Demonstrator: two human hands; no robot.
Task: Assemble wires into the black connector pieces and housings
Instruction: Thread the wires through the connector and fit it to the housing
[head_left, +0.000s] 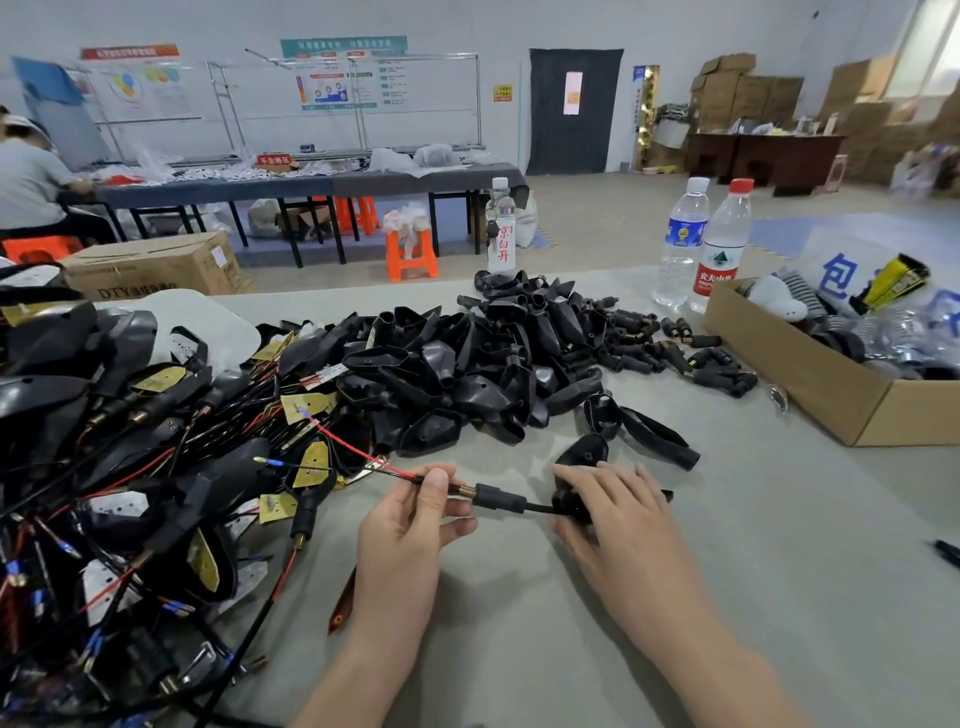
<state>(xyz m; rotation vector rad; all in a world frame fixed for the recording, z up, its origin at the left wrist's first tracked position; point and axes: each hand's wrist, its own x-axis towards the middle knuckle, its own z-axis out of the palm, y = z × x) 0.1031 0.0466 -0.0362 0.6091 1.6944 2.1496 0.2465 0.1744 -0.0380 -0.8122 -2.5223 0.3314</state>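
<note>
**Wire and Housing Held Low Over the Table**

The wire (498, 498) is pinched near its brass collar by the left hand (410, 525), with the thumb laid on top and the fingers curled beneath. Its far end is run into a black housing (569, 506), which is gripped by the right hand (618, 514), fingers arched over it and thumb tucked under. Both are held just over the table (571, 649), near the pile of housings (467, 364) and beside the heap of wired assemblies (130, 441).

Single head-worn wide-angle view, forward and down, close over the table (519, 649), room beyond.
</note>
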